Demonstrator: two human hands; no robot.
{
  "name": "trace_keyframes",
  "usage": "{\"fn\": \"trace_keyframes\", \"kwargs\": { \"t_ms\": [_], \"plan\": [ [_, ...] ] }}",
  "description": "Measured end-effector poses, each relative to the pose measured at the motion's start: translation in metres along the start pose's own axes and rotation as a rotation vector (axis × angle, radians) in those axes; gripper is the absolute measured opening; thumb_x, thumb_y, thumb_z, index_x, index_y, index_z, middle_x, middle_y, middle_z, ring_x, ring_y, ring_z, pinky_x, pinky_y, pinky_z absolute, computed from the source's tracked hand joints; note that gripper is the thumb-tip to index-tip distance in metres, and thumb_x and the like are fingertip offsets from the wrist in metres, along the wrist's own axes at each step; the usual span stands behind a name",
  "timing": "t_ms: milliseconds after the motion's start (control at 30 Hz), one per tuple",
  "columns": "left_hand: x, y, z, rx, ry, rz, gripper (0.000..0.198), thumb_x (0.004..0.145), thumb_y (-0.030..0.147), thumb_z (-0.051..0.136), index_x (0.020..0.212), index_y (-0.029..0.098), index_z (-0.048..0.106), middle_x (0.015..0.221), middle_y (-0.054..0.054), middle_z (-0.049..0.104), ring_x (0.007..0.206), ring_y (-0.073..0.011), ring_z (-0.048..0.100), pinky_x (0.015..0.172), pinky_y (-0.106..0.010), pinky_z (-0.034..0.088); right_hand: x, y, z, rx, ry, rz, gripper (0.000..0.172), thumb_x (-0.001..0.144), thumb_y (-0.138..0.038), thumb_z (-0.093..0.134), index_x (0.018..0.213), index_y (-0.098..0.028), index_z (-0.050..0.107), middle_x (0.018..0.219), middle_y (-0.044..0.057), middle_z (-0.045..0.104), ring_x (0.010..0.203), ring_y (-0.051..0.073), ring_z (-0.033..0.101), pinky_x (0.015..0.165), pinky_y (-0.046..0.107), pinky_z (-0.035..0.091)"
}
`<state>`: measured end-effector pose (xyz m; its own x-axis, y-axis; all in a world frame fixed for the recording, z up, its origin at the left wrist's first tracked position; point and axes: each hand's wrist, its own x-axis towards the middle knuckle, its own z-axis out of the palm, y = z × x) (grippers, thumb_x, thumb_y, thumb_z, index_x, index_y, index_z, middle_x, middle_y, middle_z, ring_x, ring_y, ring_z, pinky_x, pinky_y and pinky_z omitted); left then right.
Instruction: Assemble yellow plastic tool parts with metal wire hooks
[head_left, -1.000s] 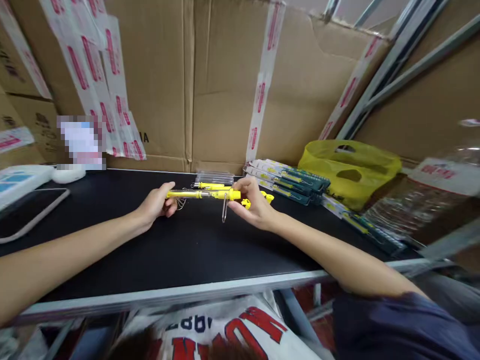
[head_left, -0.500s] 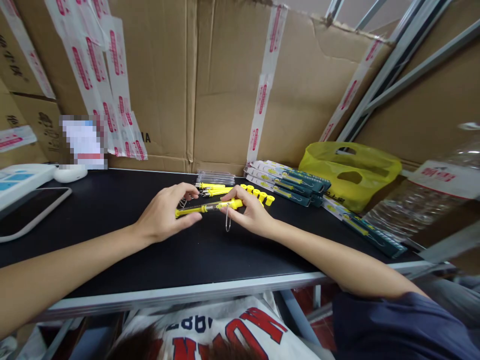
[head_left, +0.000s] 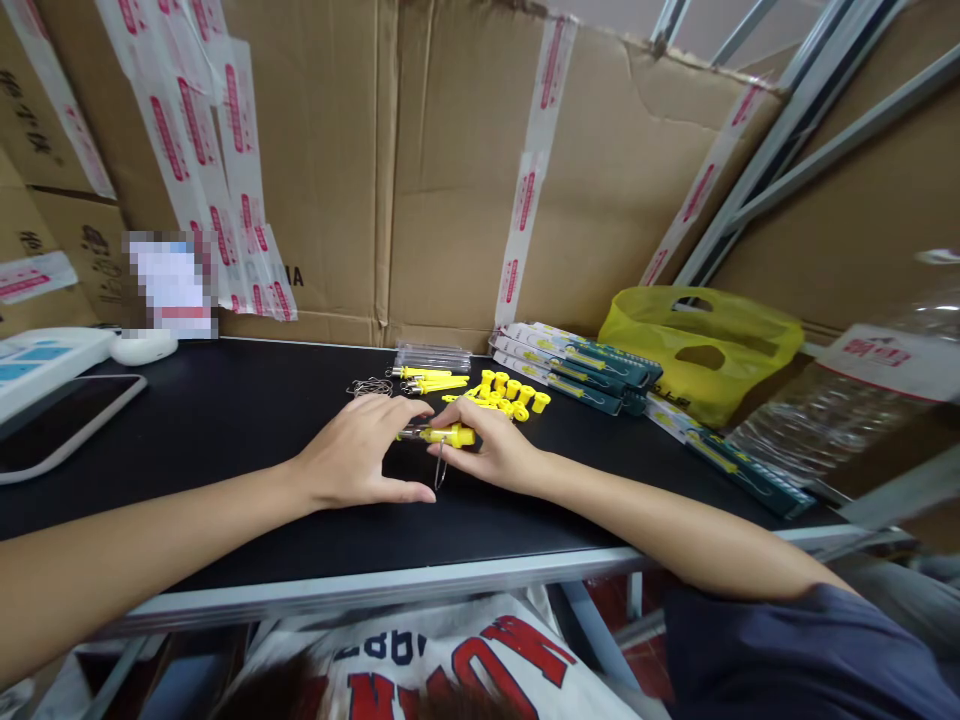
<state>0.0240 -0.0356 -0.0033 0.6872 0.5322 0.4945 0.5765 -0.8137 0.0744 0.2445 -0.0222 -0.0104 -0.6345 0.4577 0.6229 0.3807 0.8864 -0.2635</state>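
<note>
Hands lowered to table (head_left: 225,420); yellow tool (head_left: 442,435) between left hand (head_left: 360,460), right hand (head_left: 487,450).

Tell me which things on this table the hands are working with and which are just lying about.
In hand: left hand, right hand, yellow tool.
Lying about: yellow caps, packaged tools, yellow bag, tablet, wire clips.

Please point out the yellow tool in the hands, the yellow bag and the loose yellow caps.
yellow tool (head_left: 450,435), head view, on its yellow end between both hands.
yellow bag (head_left: 739,335), head view, on its upper side.
yellow caps (head_left: 514,388), head view, on a middle cap.
</note>
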Motion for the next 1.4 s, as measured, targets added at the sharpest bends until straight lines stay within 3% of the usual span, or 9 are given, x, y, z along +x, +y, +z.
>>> {"fn": "trace_keyframes", "kwargs": {
  "t_ms": [300, 367, 433, 533, 600, 700, 833, 1100, 1400],
  "plan": [
    [-0.002, 0.007, -0.003, 0.011, 0.127, 0.218, 0.072, 0.082, 0.053, 0.058, 0.14, 0.02, 0.031, 0.13, -0.012, 0.051, 0.118, -0.0256, 0.048, 0.099, -0.039, 0.039, -0.001, 0.0, 0.004, -0.127, -0.005, -0.197, 0.019, 0.087, -0.03, 0.057, 0.101, -0.018, 0.056, 0.089, 0.007, 0.069, 0.08, 0.017, 0.066, 0.069, 0.026, 0.051],
    [-0.005, 0.006, -0.005, -0.013, 0.194, 0.228, 0.049, 0.084, 0.046, 0.056, 0.126, 0.021, 0.05, 0.124, -0.011, 0.055, 0.113, -0.0236, 0.052, 0.095, -0.037, 0.041, 0.0, 0.0, 0.003, -0.113, -0.024, -0.207, 0.021, 0.088, -0.029, 0.055, 0.106, -0.018, 0.055, 0.093, 0.007, 0.069, 0.085, 0.017, 0.066, 0.072, 0.026, 0.051],
    [-0.008, 0.006, -0.007, -0.032, 0.252, 0.259, 0.022, 0.088, 0.04, 0.052, 0.09, 0.022, 0.065, 0.112, -0.008, 0.062, 0.102, -0.021, 0.057, 0.089, -0.035, 0.043, 0.001, 0.0, 0.001, -0.074, -0.047, -0.166, 0.022, 0.088, -0.027, 0.054, 0.108, -0.018, 0.055, 0.096, 0.007, 0.068, 0.087, 0.016, 0.066, 0.074, 0.026, 0.051],
    [-0.012, 0.007, -0.008, -0.028, 0.161, 0.328, 0.036, 0.091, 0.036, 0.046, 0.06, 0.021, 0.056, 0.086, -0.004, 0.067, 0.081, -0.017, 0.06, 0.077, -0.032, 0.045, 0.002, -0.001, -0.002, -0.029, -0.033, -0.097, 0.022, 0.088, -0.028, 0.055, 0.108, -0.019, 0.054, 0.101, 0.007, 0.068, 0.088, 0.016, 0.066, 0.075, 0.027, 0.051],
    [-0.012, 0.009, -0.007, -0.017, 0.113, 0.306, 0.031, 0.091, 0.033, 0.045, 0.066, 0.021, 0.057, 0.085, -0.003, 0.067, 0.081, -0.0166, 0.06, 0.077, -0.032, 0.045, 0.001, -0.001, -0.002, -0.029, -0.034, -0.089, 0.023, 0.087, -0.029, 0.056, 0.107, -0.02, 0.053, 0.101, 0.007, 0.067, 0.087, 0.017, 0.065, 0.074, 0.028, 0.051],
    [-0.009, 0.011, -0.004, -0.01, 0.218, 0.197, 0.017, 0.088, 0.037, 0.051, 0.094, 0.022, 0.057, 0.111, -0.007, 0.062, 0.105, -0.0204, 0.056, 0.092, -0.036, 0.043, 0.0, -0.003, 0.001, -0.06, -0.042, -0.082, 0.021, 0.085, -0.033, 0.058, 0.1, -0.02, 0.051, 0.089, 0.005, 0.066, 0.075, 0.016, 0.063, 0.064, 0.025, 0.048],
    [-0.003, 0.011, -0.001, -0.014, 0.163, 0.06, 0.068, 0.075, 0.056, 0.063, 0.126, 0.019, 0.04, 0.129, -0.012, 0.052, 0.12, -0.0274, 0.048, 0.101, -0.043, 0.037, -0.003, -0.008, 0.005, -0.08, -0.031, -0.038, 0.024, 0.081, -0.04, 0.06, 0.087, -0.02, 0.047, 0.073, 0.0, 0.059, 0.057, 0.011, 0.052, 0.052, 0.022, 0.04],
    [-0.001, 0.005, -0.002, -0.008, -0.038, -0.05, 0.032, 0.085, 0.043, 0.051, 0.106, 0.02, 0.056, 0.099, -0.003, 0.065, 0.09, -0.0212, 0.061, 0.084, -0.035, 0.043, 0.0, 0.001, 0.002, 0.013, -0.017, 0.023, 0.024, 0.081, -0.037, 0.062, 0.087, -0.02, 0.047, 0.076, 0.0, 0.057, 0.061, 0.01, 0.05, 0.054, 0.022, 0.04],
    [-0.003, -0.009, 0.001, -0.051, -0.11, -0.139, 0.036, 0.096, 0.043, 0.033, 0.112, 0.021, 0.056, 0.109, -0.003, 0.066, 0.096, -0.0196, 0.062, 0.078, -0.029, 0.045, 0.004, 0.016, -0.007, 0.136, -0.049, 0.09, 0.018, 0.09, -0.037, 0.051, 0.09, -0.019, 0.047, 0.069, -0.002, 0.051, 0.058, 0.01, 0.046, 0.055, 0.023, 0.038]
  ]
}}
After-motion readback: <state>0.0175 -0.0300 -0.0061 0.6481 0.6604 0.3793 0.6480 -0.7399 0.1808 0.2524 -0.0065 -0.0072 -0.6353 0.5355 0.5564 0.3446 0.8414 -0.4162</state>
